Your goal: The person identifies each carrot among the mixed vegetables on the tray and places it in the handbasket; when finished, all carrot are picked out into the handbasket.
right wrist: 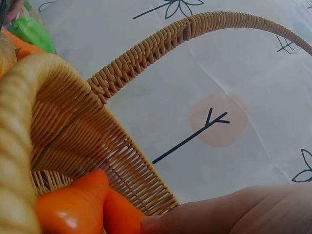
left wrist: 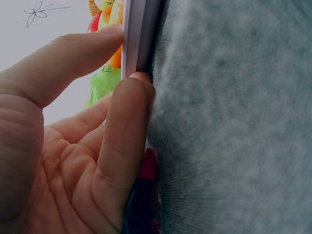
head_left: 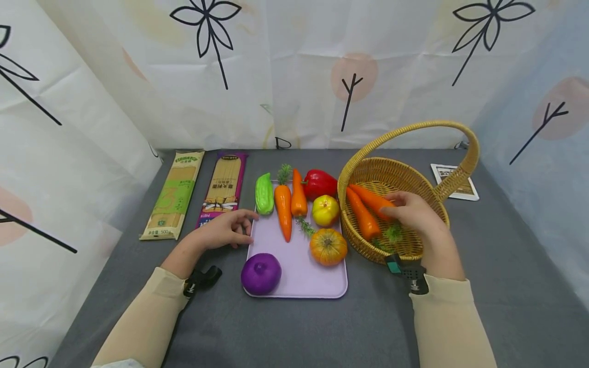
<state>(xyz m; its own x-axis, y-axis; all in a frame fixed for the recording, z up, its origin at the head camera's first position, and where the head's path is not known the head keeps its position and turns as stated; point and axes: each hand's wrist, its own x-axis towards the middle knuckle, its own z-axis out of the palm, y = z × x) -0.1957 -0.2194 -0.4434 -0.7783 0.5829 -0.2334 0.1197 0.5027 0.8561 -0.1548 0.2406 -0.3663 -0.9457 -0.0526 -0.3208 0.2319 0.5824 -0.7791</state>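
My left hand (head_left: 227,230) lies at the left edge of a lilac tray (head_left: 299,271). In the left wrist view its thumb (left wrist: 73,53) and a finger (left wrist: 124,136) pinch the tray's rim (left wrist: 134,34). My right hand (head_left: 414,212) reaches into a wicker basket (head_left: 349,174) and closes on the leafy end of an orange carrot (head_left: 370,198). A second carrot (head_left: 363,220) lies beside it. In the right wrist view a fingertip (right wrist: 219,214) touches the carrot (right wrist: 73,204) against the basket wall (right wrist: 97,141).
The tray holds a purple onion (head_left: 261,273), a small pumpkin (head_left: 328,246), a yellow pepper (head_left: 325,210), a red pepper (head_left: 319,183), two carrots (head_left: 283,207) and a green gourd (head_left: 264,193). Two pasta packs (head_left: 175,194) lie left; a card (head_left: 453,181) lies behind the basket.
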